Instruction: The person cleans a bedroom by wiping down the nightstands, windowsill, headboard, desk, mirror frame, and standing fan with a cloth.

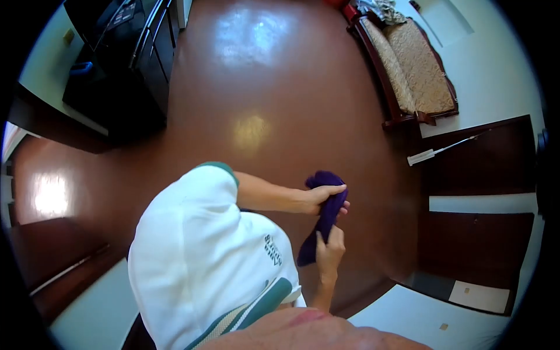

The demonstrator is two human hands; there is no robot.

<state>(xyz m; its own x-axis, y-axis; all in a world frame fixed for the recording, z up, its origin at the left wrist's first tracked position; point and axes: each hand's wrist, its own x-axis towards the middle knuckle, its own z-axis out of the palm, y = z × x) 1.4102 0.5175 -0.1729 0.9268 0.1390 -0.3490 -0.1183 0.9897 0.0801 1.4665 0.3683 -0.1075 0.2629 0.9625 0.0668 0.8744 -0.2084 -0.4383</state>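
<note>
A dark purple cloth point(309, 248) hangs between my two hands, bunched at its upper end and narrower toward its lower end. My left hand point(326, 198) holds the bunched upper part, with the thumb lying across it and the fingertips showing past its right edge. Just below, my right hand point(331, 251) grips the lower stretch, its thumb on the near side. The cloth's lower tip sticks out to the left of my right hand. The white shirt point(204, 251) with green trim is beside both arms.
Reddish-brown floor point(233, 87) spreads beyond the hands. A sofa point(417, 67) with a wooden frame stands at the upper right. Black furniture point(131, 76) is at the upper left. Dark doors point(478, 245) and a long thin tool with a white end point(421, 157) are at the right.
</note>
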